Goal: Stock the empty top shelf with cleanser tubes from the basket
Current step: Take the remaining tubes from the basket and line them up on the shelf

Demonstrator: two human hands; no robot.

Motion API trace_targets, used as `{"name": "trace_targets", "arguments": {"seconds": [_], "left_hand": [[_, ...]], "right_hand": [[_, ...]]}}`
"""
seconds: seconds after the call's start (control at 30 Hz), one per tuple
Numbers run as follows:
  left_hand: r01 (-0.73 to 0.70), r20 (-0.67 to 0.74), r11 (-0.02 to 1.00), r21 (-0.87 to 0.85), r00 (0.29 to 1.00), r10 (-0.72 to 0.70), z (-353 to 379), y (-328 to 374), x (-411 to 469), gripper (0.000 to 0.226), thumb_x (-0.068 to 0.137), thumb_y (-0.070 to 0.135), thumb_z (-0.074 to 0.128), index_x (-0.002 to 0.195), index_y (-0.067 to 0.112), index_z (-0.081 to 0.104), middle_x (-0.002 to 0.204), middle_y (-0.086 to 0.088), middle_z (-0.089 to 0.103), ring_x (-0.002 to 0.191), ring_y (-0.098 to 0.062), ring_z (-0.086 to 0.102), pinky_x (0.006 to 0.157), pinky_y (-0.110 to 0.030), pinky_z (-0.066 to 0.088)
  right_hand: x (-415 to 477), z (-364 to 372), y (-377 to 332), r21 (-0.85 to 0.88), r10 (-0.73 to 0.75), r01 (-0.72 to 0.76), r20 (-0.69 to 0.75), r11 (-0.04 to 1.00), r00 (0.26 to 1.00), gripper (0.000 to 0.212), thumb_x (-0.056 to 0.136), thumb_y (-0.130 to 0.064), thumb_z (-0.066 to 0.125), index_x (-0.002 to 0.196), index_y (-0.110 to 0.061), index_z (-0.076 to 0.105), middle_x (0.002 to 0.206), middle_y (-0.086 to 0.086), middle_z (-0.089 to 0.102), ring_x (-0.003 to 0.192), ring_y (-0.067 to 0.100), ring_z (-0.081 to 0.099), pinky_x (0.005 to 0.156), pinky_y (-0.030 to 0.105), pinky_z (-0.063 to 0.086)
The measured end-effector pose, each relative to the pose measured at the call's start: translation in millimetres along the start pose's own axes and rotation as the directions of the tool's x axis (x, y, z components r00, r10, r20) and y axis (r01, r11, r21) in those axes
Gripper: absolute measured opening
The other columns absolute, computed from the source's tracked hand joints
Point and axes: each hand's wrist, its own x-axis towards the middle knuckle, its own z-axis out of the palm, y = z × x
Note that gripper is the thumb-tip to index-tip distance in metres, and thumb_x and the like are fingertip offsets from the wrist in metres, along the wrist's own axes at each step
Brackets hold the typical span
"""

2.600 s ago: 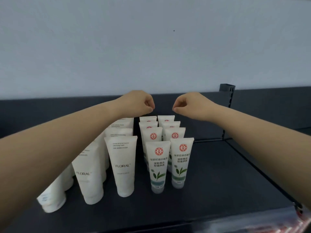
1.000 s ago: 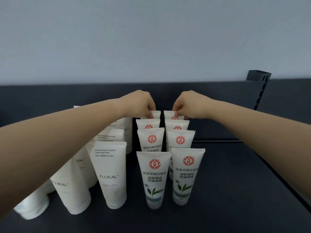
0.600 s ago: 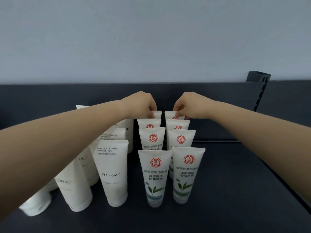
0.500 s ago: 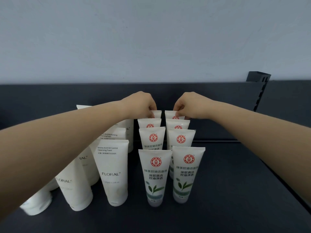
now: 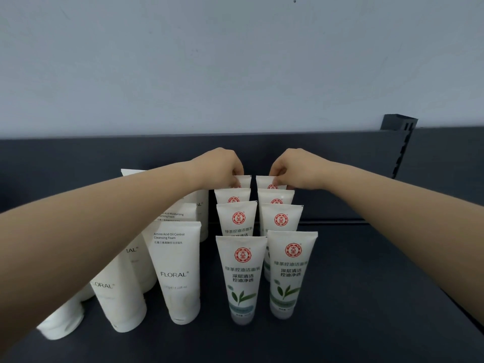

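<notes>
Head view: two bare forearms reach across the dark shelf to the back of a double file of leaf-print tubes, white with a red seal, four deep per file, all standing cap-down and upright. The left hand pinches the crimped top edge of the rear left tube. The right hand pinches the top edge of the rear right tube. On both hands the fingers are curled down over the crimp, and the thumbs are hidden behind the tubes. Both rear tubes stand close against the back panel, whether touching it cannot be told. Larger FLORAL tubes stand in files just to the left, under the left forearm. The basket is not in view. Judged step: seating the last pair at the back of the files. Risks: the tubes stand on narrow caps and sit close front to back, so a forward push at a crimp would likely tip the next tube and run down the file. Letting go of a leaning tube could do the same. The two files stand near each other, so a sideways nudge may knock the neighbour. A low left forearm could brush the FLORAL tubes over.
</notes>
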Motion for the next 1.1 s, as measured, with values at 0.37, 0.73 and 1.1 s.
{"name": "trace_targets", "arguments": {"seconds": [0.37, 0.73, 1.1], "left_hand": [[0.009, 0.027, 0.999, -0.044, 1.0, -0.008, -10.2, -0.4, -2.6, 0.023, 0.087, 0.022, 0.067, 0.109, 0.014, 0.07, 0.106, 0.001, 0.07, 0.096, -0.014, 0.062, 0.084, -0.025, 0.048], [-0.015, -0.058, 0.991, -0.131, 0.998, 0.007, -50.2, 1.9, -22.8, 0.014, 0.082, 0.023, 0.071, 0.097, 0.021, 0.072, 0.09, 0.011, 0.068, 0.089, -0.006, 0.061, 0.079, -0.02, 0.044], [-0.052, 0.165, 0.998, -0.027, 0.985, 0.055, -22.1, 5.9, -30.4, 0.025, 0.082, 0.034, 0.071, 0.103, 0.02, 0.072, 0.089, 0.015, 0.069, 0.088, -0.008, 0.063, 0.083, -0.028, 0.051]], "right_hand": [[-5.7, -8.2, -1.3, 0.01, 0.003, -0.002, -0.049, 1.0, 0.999, 0.022, 0.09, -0.017, 0.062, 0.111, -0.013, 0.069, 0.11, 0.001, 0.068, 0.102, 0.016, 0.062, 0.081, 0.022, 0.044], [-23.6, -37.9, -21.4, 0.096, -0.047, 0.061, -0.14, 0.993, 0.989, 0.015, 0.087, -0.022, 0.064, 0.097, -0.017, 0.073, 0.088, 0.0, 0.073, 0.08, 0.011, 0.066, 0.071, 0.021, 0.05], [-38.6, -10.8, -22.5, 0.005, -0.032, 0.032, 0.043, 0.999, 0.999, 0.02, 0.086, -0.027, 0.067, 0.103, -0.018, 0.073, 0.095, -0.01, 0.066, 0.095, 0.009, 0.06, 0.081, 0.023, 0.045]]}}
